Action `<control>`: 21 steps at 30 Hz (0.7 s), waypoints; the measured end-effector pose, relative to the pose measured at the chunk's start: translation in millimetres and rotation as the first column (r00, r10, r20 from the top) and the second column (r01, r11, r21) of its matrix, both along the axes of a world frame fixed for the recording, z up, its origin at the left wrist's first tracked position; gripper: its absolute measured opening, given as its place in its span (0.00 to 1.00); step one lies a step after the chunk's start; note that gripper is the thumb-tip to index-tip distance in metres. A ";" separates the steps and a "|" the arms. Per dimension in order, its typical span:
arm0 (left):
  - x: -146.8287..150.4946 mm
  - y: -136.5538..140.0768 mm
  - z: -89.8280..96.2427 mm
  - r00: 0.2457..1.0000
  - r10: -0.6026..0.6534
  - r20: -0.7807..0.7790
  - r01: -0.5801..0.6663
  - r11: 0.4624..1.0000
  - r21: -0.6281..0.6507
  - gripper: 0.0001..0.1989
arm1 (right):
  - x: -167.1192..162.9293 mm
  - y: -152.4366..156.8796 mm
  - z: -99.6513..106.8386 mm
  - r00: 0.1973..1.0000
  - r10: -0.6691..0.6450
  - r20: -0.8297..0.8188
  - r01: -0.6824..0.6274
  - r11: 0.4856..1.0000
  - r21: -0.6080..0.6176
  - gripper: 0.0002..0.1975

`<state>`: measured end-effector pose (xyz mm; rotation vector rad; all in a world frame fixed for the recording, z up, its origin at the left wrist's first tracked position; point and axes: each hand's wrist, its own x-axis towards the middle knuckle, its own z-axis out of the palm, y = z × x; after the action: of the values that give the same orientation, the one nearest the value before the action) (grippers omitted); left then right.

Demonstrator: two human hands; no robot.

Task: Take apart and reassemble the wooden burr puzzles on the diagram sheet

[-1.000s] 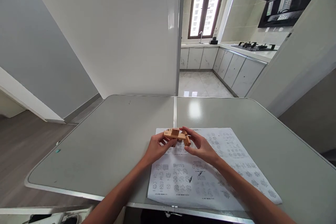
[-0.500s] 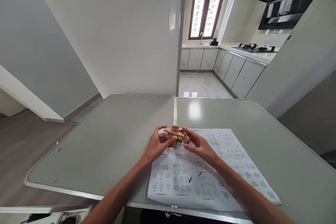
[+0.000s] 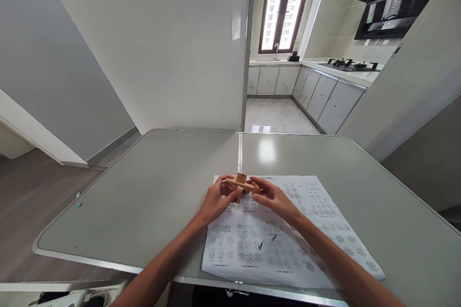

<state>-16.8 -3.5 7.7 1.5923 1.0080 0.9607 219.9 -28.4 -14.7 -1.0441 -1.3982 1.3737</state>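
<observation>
Between my two hands is a small wooden block puzzle (image 3: 240, 182) of interlocking light and darker brown pieces, held just above a printed sheet. My left hand (image 3: 218, 200) grips its left side, thumb in front and fingers behind. My right hand (image 3: 272, 195) pinches a block on the right side between thumb and fingers. A thin light stick crosses the front of the puzzle. My fingers hide part of the pieces. The large white sheet (image 3: 252, 264) lies under both hands, printed with rows of small line diagrams and bearing two dark tick marks.
The grey table (image 3: 126, 201) has a metal edge and a seam down its middle. A small teal bit (image 3: 79, 205) lies near its left edge. Beyond the table are a white wall panel (image 3: 180, 48) and a kitchen with a gas hob (image 3: 351, 64).
The fingers of my left hand have curled closer around the puzzle. My right fingers have shifted slightly over the right-hand block, covering more of it.
</observation>
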 end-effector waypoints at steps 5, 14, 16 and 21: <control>0.1 0.0 -0.9 1.000 -0.028 0.010 0.028 1.000 0.007 0.27 | 3.9 1.2 3.5 0.999 0.038 -0.005 -0.038 0.999 -0.019 0.33; 0.6 -1.4 -2.6 1.000 -0.014 0.025 0.013 0.999 0.033 0.34 | 0.2 -4.3 8.8 0.999 0.040 -0.022 -0.040 0.999 -0.007 0.34; 0.8 -2.0 -3.0 0.999 -0.013 0.034 0.012 0.999 0.033 0.35 | -2.0 -5.9 10.1 0.999 0.036 -0.029 -0.036 0.999 -0.001 0.34; 3.9 -3.3 -5.2 0.994 -0.004 0.106 0.008 0.999 -0.036 0.37 | -8.4 -9.6 14.5 0.994 -0.005 -0.112 0.000 0.999 -0.043 0.31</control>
<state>-13.0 -6.8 2.5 1.4979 0.9413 1.0067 211.5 -38.0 -0.2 -0.9811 -1.2900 1.4441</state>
